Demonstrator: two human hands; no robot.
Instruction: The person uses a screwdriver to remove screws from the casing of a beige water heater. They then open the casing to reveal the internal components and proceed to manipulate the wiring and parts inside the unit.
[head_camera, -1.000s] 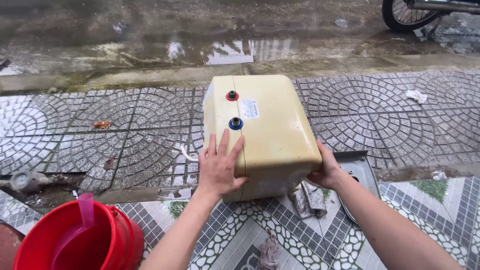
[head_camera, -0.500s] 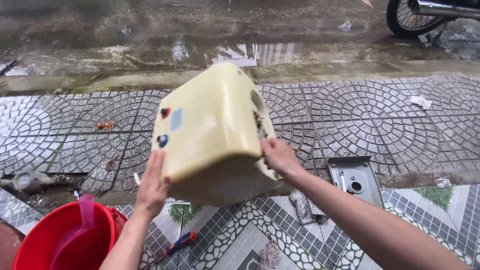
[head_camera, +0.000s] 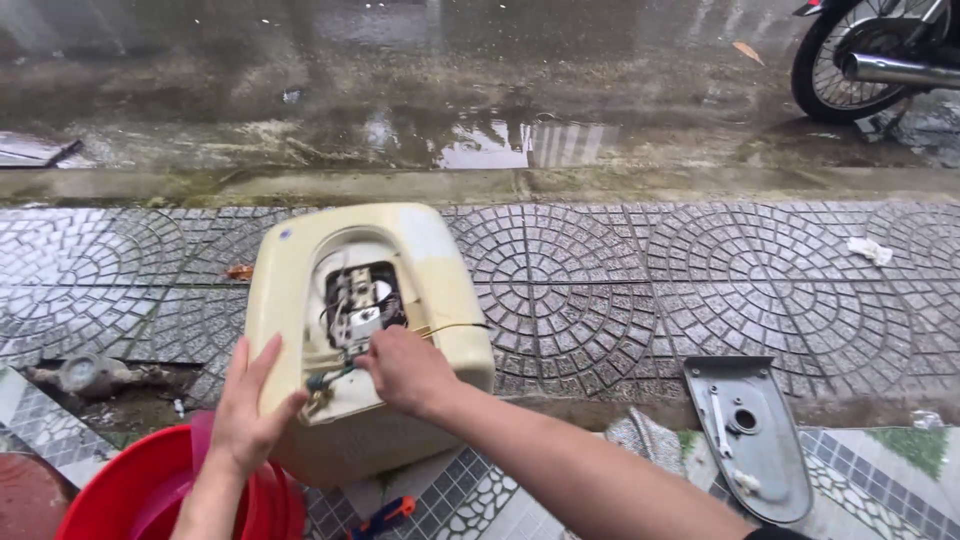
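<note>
A person's left hand (head_camera: 245, 415) lies flat with fingers spread against the lower left side of a cream-coloured water heater (head_camera: 365, 340), steadying it, while the right hand (head_camera: 405, 368) reaches into the open side recess, fingers pinched narrow around the wiring (head_camera: 340, 375); whether it actually grips a wire cannot be told. The heater stands turned on the paving by the kerb, its opening facing the camera and its terminal block (head_camera: 360, 300) exposed. At the near left sits a red bucket (head_camera: 150, 490) with a pinkish scoop inside, and a screwdriver with a red and blue handle (head_camera: 385, 515) lies on the tiles under the heater. To the right, the grey cover plate (head_camera: 750, 435) lies apart on the ground, so the opening-up looks done and the work on the wiring inside appears to be under way. Beyond, patterned cobbles run to a wet road, where a motorcycle wheel (head_camera: 860, 60) stands at the far right.
</note>
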